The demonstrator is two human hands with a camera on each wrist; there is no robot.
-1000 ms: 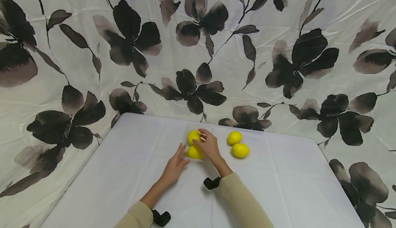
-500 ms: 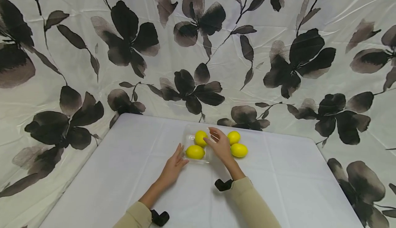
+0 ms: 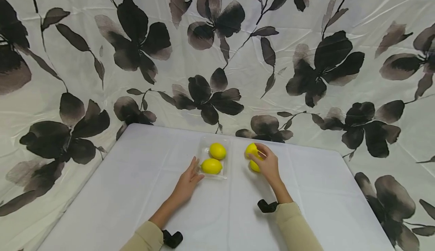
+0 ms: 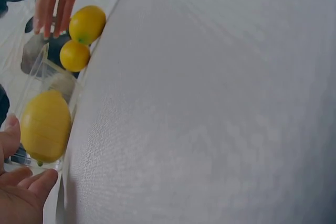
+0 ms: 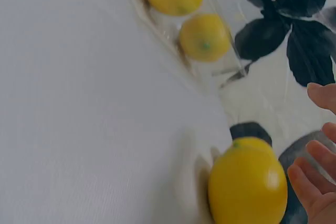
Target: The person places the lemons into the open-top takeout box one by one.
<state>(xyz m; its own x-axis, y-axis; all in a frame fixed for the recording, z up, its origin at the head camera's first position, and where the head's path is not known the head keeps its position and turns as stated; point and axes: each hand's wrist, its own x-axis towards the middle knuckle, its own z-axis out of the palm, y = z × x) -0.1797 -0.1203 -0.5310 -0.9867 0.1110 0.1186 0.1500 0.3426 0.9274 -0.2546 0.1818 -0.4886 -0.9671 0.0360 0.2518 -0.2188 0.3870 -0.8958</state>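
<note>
Two yellow lemons, a far one and a near one, lie in a clear plastic tray. At the tray's left side rests my left hand, fingers and thumb extended along its edge. Right of the tray, my right hand reaches over two more lemons, one farther and one nearer, partly covering both in the head view. In the right wrist view its spread fingers are apart from the closest lemon.
A white cloth covers the table, whose far edge lies just behind the tray and lemons. Behind it hangs a white curtain with dark flowers. Black wrist mounts stick out beside both sleeves.
My right hand has left the far lemon in the tray and moved right, over the two loose lemons. That tray lemon shifted right before the hand withdrew. My left hand stays beside the tray.
</note>
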